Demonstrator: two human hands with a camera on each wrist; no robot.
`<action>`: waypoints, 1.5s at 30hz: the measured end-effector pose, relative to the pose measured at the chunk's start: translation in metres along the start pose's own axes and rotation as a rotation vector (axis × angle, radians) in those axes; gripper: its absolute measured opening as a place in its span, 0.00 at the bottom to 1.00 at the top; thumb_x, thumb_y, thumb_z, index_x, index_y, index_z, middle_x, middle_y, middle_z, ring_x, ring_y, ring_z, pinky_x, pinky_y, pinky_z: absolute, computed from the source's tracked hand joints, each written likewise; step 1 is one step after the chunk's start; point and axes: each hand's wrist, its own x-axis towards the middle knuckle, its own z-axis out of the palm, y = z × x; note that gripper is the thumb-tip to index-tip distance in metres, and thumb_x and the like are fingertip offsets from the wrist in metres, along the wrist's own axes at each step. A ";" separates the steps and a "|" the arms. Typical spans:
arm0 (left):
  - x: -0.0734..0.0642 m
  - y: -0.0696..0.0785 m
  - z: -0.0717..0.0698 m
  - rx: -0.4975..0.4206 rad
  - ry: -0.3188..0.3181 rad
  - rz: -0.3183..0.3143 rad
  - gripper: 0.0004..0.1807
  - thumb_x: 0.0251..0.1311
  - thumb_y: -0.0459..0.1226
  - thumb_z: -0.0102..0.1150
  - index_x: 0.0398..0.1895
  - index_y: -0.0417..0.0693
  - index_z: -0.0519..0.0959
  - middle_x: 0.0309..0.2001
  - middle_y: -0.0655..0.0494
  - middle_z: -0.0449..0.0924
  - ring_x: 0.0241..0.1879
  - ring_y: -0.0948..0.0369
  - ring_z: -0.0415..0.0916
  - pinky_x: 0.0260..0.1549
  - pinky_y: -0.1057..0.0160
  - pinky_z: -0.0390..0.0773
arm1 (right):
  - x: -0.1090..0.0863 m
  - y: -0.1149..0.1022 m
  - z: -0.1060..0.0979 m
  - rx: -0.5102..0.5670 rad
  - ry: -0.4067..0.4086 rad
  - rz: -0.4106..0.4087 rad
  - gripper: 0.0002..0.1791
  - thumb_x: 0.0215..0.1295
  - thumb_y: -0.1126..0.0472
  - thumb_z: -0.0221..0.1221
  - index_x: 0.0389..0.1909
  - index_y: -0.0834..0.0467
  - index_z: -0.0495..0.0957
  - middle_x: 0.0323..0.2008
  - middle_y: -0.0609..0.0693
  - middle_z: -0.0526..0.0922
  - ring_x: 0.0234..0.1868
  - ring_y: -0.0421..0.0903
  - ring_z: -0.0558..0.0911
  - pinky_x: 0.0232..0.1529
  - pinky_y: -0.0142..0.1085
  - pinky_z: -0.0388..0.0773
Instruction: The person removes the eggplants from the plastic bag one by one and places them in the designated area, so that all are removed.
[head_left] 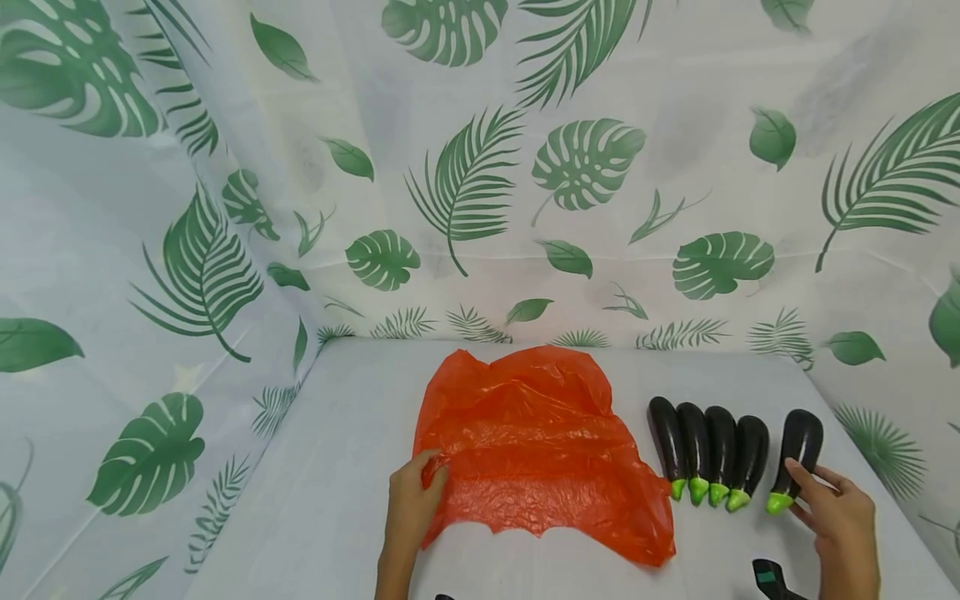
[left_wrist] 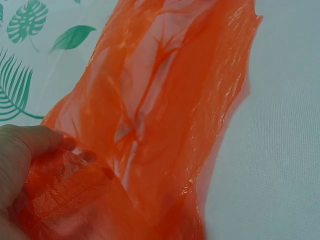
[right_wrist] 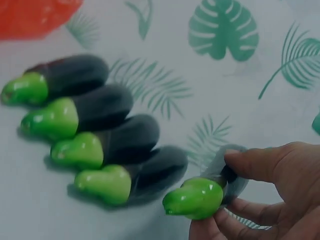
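My right hand (head_left: 843,508) grips a dark eggplant (head_left: 801,442) with a bright green cap, thumb on one side and fingers on the other. In the right wrist view the green cap (right_wrist: 194,199) points left, out of the grip. Left of it several similar eggplants (head_left: 722,454) lie side by side, caps toward me. At the left edge of a red-orange plastic bag (head_left: 525,450), my left hand (head_left: 416,496) pinches the thin film. The left wrist view shows the thumb over the bag (left_wrist: 165,110), with fingertips behind the see-through plastic.
The white table (head_left: 322,467) meets a leaf-printed curtain (head_left: 480,175) at the back and sides. A black strap-like piece (head_left: 771,577) with a green patch shows by the right wrist. The bag's right edge reaches the leftmost eggplant.
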 end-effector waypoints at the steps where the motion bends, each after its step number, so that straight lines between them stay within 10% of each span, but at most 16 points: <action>1: 0.000 0.000 0.000 -0.004 0.000 -0.002 0.12 0.62 0.34 0.60 0.48 0.43 0.82 0.43 0.51 0.85 0.38 0.60 0.79 0.42 0.58 0.83 | 0.005 0.002 -0.001 -0.017 0.007 0.011 0.39 0.58 0.46 0.66 0.66 0.57 0.64 0.20 0.36 0.72 0.19 0.29 0.73 0.20 0.33 0.80; 6: -0.001 -0.001 0.000 -0.010 -0.010 -0.013 0.12 0.62 0.35 0.60 0.49 0.44 0.82 0.42 0.51 0.85 0.36 0.62 0.78 0.40 0.62 0.83 | 0.009 0.009 -0.001 -0.152 0.023 0.044 0.45 0.62 0.50 0.62 0.69 0.74 0.55 0.26 0.56 0.76 0.16 0.32 0.71 0.18 0.35 0.78; 11: -0.001 -0.002 0.000 -0.013 -0.010 -0.010 0.12 0.62 0.35 0.60 0.48 0.44 0.82 0.42 0.51 0.85 0.36 0.62 0.78 0.39 0.63 0.83 | 0.006 0.010 0.004 -0.232 0.035 0.052 0.44 0.63 0.50 0.60 0.68 0.76 0.55 0.56 0.78 0.61 0.24 0.42 0.74 0.17 0.34 0.77; 16: -0.001 -0.002 0.001 -0.007 -0.008 0.012 0.11 0.63 0.34 0.60 0.48 0.44 0.82 0.42 0.51 0.85 0.36 0.62 0.78 0.39 0.62 0.83 | 0.004 0.006 0.009 -0.337 0.043 0.031 0.45 0.64 0.45 0.57 0.68 0.75 0.56 0.62 0.78 0.59 0.36 0.57 0.77 0.20 0.35 0.75; 22: 0.000 -0.001 0.001 -0.008 -0.009 -0.006 0.12 0.62 0.35 0.61 0.48 0.44 0.82 0.43 0.50 0.85 0.37 0.61 0.78 0.41 0.60 0.84 | -0.004 0.006 0.010 -0.436 0.034 -0.002 0.45 0.64 0.41 0.55 0.66 0.75 0.60 0.60 0.77 0.63 0.29 0.51 0.76 0.34 0.44 0.73; 29: 0.002 -0.004 0.001 -0.003 -0.010 0.003 0.11 0.61 0.34 0.61 0.47 0.44 0.83 0.43 0.50 0.86 0.37 0.61 0.79 0.41 0.61 0.83 | -0.004 0.007 0.013 -0.445 0.035 -0.029 0.45 0.65 0.40 0.54 0.66 0.75 0.60 0.63 0.77 0.63 0.16 0.34 0.72 0.20 0.30 0.68; 45: 0.000 -0.001 0.002 -0.005 -0.021 -0.031 0.12 0.61 0.34 0.61 0.48 0.45 0.83 0.43 0.51 0.85 0.37 0.61 0.78 0.41 0.60 0.83 | -0.010 0.009 0.012 -0.435 0.059 -0.054 0.42 0.64 0.40 0.56 0.62 0.74 0.65 0.47 0.76 0.74 0.17 0.34 0.71 0.22 0.33 0.67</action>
